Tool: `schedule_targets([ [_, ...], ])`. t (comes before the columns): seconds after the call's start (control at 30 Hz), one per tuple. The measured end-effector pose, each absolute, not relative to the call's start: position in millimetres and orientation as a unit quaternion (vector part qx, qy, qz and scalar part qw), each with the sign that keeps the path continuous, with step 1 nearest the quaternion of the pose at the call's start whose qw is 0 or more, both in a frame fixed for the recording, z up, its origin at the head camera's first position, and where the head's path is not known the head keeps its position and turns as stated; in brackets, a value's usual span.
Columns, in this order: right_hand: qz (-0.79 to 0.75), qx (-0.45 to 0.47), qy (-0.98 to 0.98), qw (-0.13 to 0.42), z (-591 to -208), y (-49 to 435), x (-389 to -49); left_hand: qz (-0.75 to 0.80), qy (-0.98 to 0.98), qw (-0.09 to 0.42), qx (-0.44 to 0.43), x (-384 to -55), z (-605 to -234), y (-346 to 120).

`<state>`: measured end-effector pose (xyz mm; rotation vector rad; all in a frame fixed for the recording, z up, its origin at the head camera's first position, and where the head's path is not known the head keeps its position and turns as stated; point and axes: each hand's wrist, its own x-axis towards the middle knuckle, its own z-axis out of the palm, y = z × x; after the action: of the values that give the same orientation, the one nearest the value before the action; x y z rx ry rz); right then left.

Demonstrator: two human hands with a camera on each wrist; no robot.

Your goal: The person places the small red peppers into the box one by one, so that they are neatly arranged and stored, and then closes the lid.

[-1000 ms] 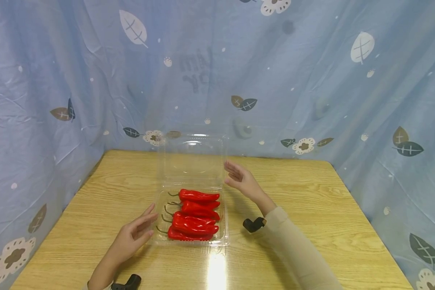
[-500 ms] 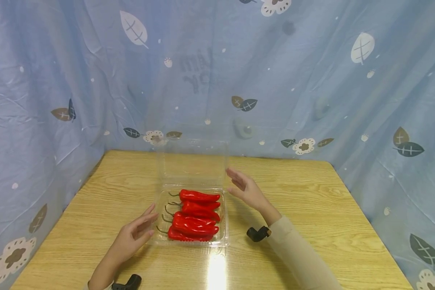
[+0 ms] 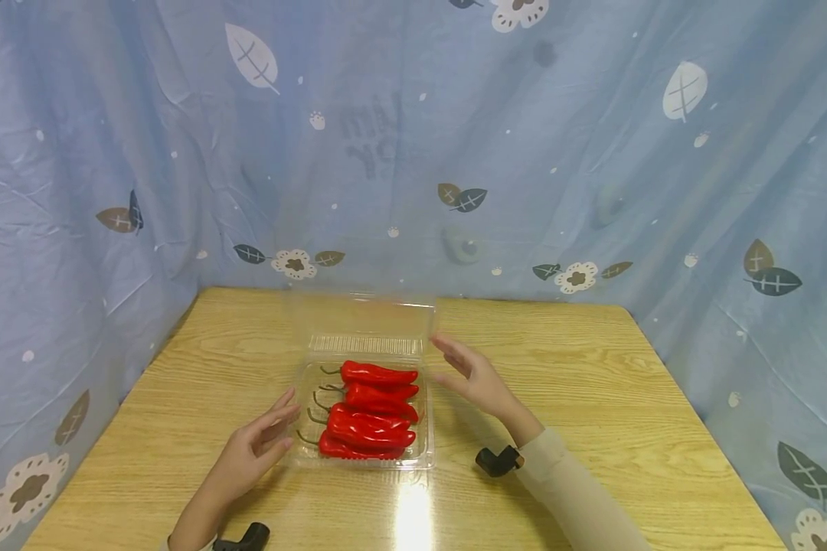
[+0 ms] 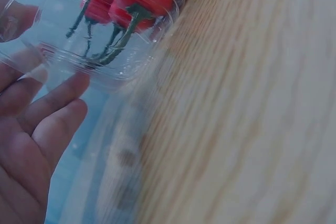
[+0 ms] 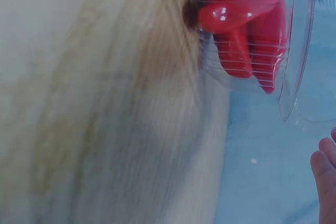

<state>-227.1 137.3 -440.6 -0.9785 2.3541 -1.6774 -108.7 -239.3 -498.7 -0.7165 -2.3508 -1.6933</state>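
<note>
A clear plastic clamshell box (image 3: 428, 440) stands on the table with several long red peppers (image 3: 368, 426) lying side by side in its base, green stems to the left. Its clear lid (image 3: 365, 321) is raised and leans forward over the hinge at the back. My left hand (image 3: 250, 450) is at the base's left wall, fingers fairly straight and fingertips right at the plastic. My right hand (image 3: 478, 380) is at the lid's right edge, fingers extended and thumb apart below them. In the right wrist view only part of the right hand (image 5: 326, 169) shows.
A wood-grain table (image 3: 558, 360) lies under the box. Blue curtains (image 3: 524, 153) with leaf and flower prints hang behind it and along both sides. Black wrist devices (image 3: 499, 461) sit near both wrists.
The lid has tipped forward and lower, its top edge dropping in view. My right hand has moved down and slightly right beside it. The left hand and peppers have stayed put.
</note>
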Motion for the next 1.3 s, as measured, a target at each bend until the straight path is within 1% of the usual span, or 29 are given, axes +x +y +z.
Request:
schedule_targets([
  [0.37, -0.534, -0.311, 0.784, 0.054, -446.2, 142.4, -208.3, -0.566, -0.786, 0.073, -0.237, -109.3, -499.8, -239.5],
  [0.53, -0.524, -0.336, 0.781, 0.046, -452.7, 144.4, -203.6, -0.571, -0.781, 0.071, -0.243, -108.7, -499.9, -239.4],
  [0.8, -0.525, -0.372, 0.764, 0.049, -456.9, 147.9, -198.0, -0.575, -0.777, 0.084, -0.243, -107.4, -498.5, -236.8],
  [1.07, -0.537, -0.372, 0.753, 0.076, -459.1, 148.9, -192.5, -0.555, -0.798, 0.095, -0.215, -107.0, -497.3, -236.4],
  [1.3, -0.532, -0.365, 0.758, 0.093, -463.0, 148.7, -188.2, -0.586, -0.752, 0.113, -0.280, -110.5, -498.6, -236.5],
])
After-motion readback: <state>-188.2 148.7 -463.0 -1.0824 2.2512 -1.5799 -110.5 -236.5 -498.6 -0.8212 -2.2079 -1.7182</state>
